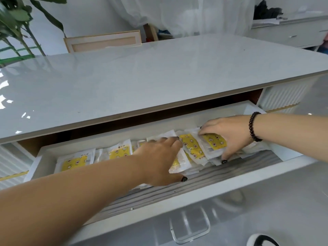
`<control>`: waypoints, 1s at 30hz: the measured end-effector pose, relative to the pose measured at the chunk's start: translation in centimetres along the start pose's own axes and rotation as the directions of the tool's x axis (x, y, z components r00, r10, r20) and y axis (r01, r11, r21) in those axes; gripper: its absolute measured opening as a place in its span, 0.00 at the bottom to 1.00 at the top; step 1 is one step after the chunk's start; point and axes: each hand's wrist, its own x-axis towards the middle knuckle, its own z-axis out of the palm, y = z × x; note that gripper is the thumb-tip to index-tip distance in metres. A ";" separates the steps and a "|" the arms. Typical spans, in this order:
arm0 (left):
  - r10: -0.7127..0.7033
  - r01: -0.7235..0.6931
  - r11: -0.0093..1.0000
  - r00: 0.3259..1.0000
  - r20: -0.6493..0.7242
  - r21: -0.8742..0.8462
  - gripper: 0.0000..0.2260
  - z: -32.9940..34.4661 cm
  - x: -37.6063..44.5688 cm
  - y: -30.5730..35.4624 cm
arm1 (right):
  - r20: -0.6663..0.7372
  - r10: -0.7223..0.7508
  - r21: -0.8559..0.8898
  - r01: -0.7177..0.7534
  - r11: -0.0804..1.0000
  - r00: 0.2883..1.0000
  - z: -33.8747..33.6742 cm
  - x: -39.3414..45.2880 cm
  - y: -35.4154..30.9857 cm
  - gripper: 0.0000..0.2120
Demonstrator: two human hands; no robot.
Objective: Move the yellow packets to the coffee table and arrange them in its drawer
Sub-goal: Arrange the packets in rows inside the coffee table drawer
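Note:
The coffee table's white drawer (177, 197) is pulled open below the glossy grey tabletop (142, 73). Several yellow packets in clear wrappers lie inside along its back. One lies flat at the left (74, 161), another beside it (119, 152). A bunched stack of packets (191, 148) leans in the middle right. My left hand (159, 160) rests flat on the stack's left side, fingers spread over the packets. My right hand (229, 134), with a dark bead bracelet on the wrist, grips the stack's right end, thumb under the front edge.
A grey ribbed liner (204, 178) covers the drawer floor in front of the packets. A clear handle (190, 228) sits on the drawer front. A green plant (21, 23) stands at far left, a wooden frame (104, 40) behind the table, a white cabinet (292, 31) at far right.

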 end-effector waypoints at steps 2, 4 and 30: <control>0.038 -0.038 0.999 0.999 0.039 0.014 0.38 0.4 0.9 0.5 | -0.022 0.011 0.021 -0.010 1.000 1.000 0.2 0.4 0.0 0.47; 0.043 -0.045 0.998 0.998 0.037 0.044 0.37 0.4 1.7 0.5 | -0.043 0.021 0.046 -0.019 0.999 0.999 0.5 0.7 0.0 0.46; 0.421 -0.353 0.893 0.875 -0.238 0.279 0.09 2.5 4.6 0.2 | 0.017 0.150 0.180 -0.151 0.972 0.989 0.0 -1.7 1.8 0.40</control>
